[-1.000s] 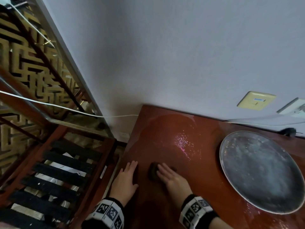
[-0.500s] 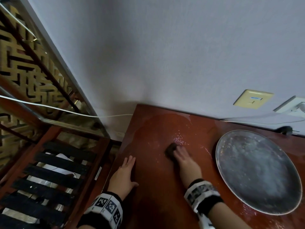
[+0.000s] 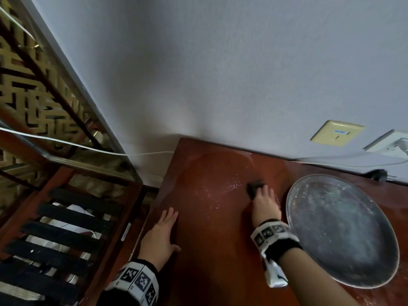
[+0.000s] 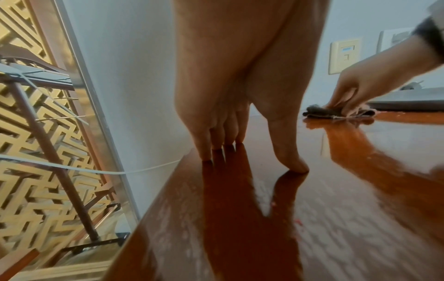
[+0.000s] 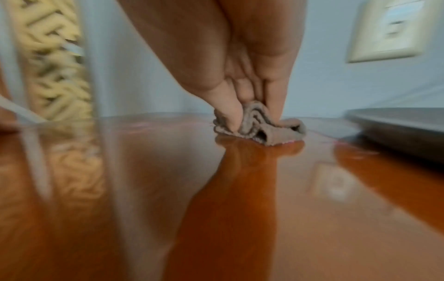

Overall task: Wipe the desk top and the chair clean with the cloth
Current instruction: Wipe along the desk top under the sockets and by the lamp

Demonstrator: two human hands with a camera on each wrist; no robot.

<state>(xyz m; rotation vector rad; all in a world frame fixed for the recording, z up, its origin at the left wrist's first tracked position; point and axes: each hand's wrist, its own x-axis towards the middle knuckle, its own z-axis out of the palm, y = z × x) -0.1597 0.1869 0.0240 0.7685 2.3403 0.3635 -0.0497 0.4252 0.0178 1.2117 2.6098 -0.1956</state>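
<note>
The glossy red-brown desk top [image 3: 209, 250] fills the lower middle of the head view. My right hand [image 3: 263, 202] presses a bunched grey cloth [image 3: 256, 187] onto it, close to the rim of a round tray. In the right wrist view the thumb and fingers [image 5: 230, 116] pinch the folded cloth [image 5: 261, 127] against the wood. My left hand [image 3: 161, 235] lies flat at the desk's left edge, its fingers [image 4: 216, 144] straight and holding nothing. A wet, speckled patch [image 3: 220, 191] lies left of the cloth.
A large round grey metal tray [image 3: 340, 230] covers the desk's right side. The wall behind carries a beige socket plate [image 3: 336, 133], a white outlet [image 3: 393, 144] and a black plug [image 3: 378, 174]. Left of the desk stands a red-brown frame with black slats [image 3: 66, 228], crossed by a white cable [image 3: 66, 143].
My right hand has slid the cloth away from me and to the right, from beside the left hand up toward the tray's rim. The left hand has stayed put.
</note>
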